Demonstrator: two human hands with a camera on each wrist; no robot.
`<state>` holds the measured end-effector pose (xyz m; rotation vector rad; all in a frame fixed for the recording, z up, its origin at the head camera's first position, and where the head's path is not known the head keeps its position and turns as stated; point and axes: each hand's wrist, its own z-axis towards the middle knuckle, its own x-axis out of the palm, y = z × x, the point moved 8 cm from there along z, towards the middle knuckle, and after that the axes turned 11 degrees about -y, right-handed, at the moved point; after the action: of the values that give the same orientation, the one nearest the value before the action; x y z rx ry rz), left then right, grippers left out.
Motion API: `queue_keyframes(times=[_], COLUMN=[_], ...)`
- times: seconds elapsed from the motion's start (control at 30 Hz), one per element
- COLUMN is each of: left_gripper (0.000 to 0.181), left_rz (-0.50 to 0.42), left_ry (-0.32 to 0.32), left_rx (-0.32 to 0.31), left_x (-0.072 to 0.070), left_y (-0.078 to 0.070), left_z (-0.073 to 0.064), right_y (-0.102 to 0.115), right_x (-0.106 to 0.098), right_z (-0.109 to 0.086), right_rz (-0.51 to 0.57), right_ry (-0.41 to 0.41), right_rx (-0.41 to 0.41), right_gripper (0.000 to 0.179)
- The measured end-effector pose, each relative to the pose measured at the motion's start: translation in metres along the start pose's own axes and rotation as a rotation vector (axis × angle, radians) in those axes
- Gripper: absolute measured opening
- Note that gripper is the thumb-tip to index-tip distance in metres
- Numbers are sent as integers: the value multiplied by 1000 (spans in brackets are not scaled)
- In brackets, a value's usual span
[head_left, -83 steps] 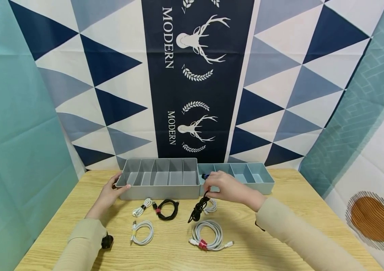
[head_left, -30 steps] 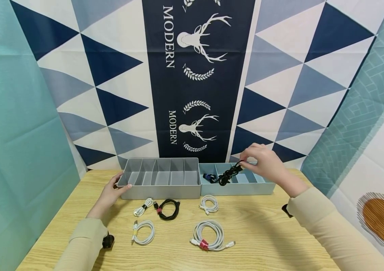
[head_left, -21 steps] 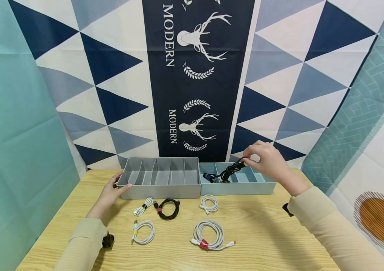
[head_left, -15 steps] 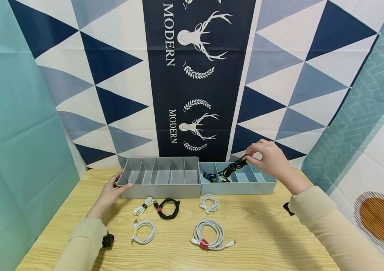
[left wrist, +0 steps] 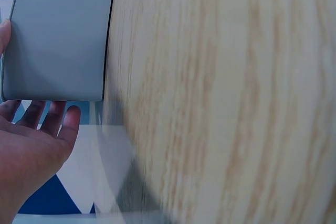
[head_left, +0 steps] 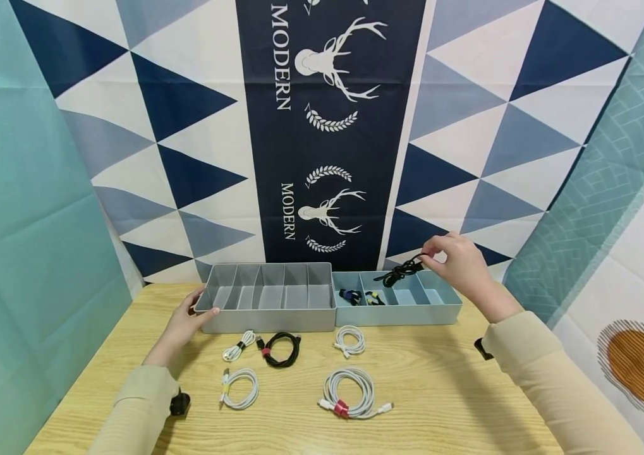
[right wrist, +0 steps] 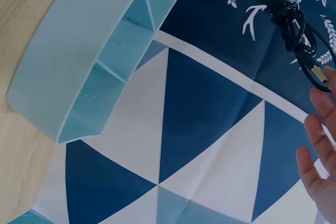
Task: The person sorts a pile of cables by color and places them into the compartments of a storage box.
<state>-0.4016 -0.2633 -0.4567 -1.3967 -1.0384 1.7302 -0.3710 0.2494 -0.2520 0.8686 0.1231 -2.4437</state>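
Since a moment ago our right hand (head_left: 458,262) has lifted the black cable bundle (head_left: 398,274) higher, pinching one end so it dangles above the blue organizer tray (head_left: 398,314). Our left hand (head_left: 185,323), fingers spread, steadies the grey organizer tray (head_left: 267,321) at its left end.

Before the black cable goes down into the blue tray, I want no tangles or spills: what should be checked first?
1. Right hand has a grip on the black cable: ok.
2. Cable is bundled, no loose tail: cannot tell.
3. Cable hangs over the blue tray: ok.
4. Compartment beneath is free: cannot tell.
5. Left hand steadies the grey tray: ok.
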Motion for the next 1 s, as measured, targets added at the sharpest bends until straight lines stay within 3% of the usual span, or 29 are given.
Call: queue_keyframes(times=[0.37,0.67,1.0], left_gripper=[80,80,79], left_rz=[3,-4,-6], left_ry=[-3,0,-4], left_rx=[-7,-5,-4], left_x=[-1,0,0], left_y=[0,1,-1], left_z=[2,2,0], right_y=[-23,-38,-53], right_x=[7,13,24], right_z=[-8,-15,-26], right_rz=[-45,-60,-65], right_ry=[23,-7,16], right_rx=[100,112,159], right_gripper=[6,7,8])
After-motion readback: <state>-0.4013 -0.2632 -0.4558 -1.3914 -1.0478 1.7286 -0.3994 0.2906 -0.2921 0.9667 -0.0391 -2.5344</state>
